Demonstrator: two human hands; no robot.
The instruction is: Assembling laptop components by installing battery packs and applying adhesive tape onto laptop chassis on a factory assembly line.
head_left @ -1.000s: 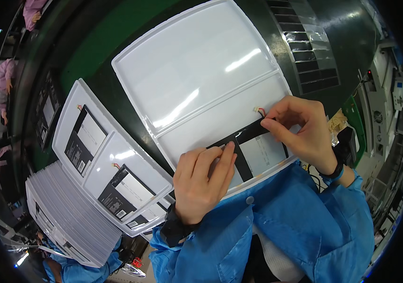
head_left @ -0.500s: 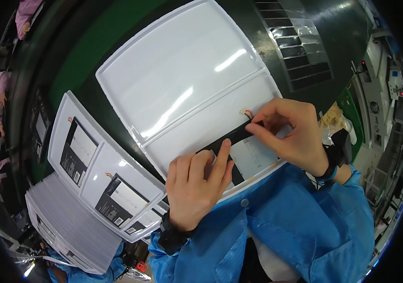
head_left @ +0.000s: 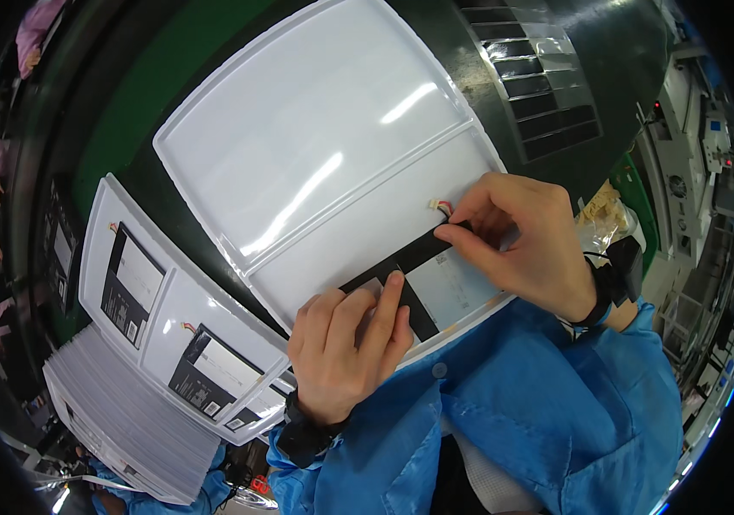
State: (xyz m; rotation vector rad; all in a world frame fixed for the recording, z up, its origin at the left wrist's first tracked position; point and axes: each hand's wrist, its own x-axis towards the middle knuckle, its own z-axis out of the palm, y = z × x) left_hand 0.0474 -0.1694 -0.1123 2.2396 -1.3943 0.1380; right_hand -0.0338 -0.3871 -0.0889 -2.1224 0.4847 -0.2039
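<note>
A flat pouch battery [head_left: 448,287] with a silvery face and black borders lies in the near part of a white plastic tray [head_left: 298,120]. My right hand [head_left: 534,245] pinches the black tape strip [head_left: 418,255] along the battery's far edge between thumb and index finger. Close to that pinch, a small white connector [head_left: 434,205] on red and black wires sticks out over the tray. My left hand [head_left: 341,352] rests over the battery's left end, its index finger stretched out onto the black border and the other fingers loosely bent. Both hands partly cover the battery.
At left, another white tray [head_left: 169,322] holds similar batteries [head_left: 133,279]. Below it stands a tall stack of trays [head_left: 118,412]. A sheet of dark strips [head_left: 547,94] lies on the dark green table at the far right. People in pink work at far left.
My left index finger has slid slightly left and toward me, uncovering more of the black strip. My right hand keeps its pinch by the wires. The whole view has shifted slightly.
</note>
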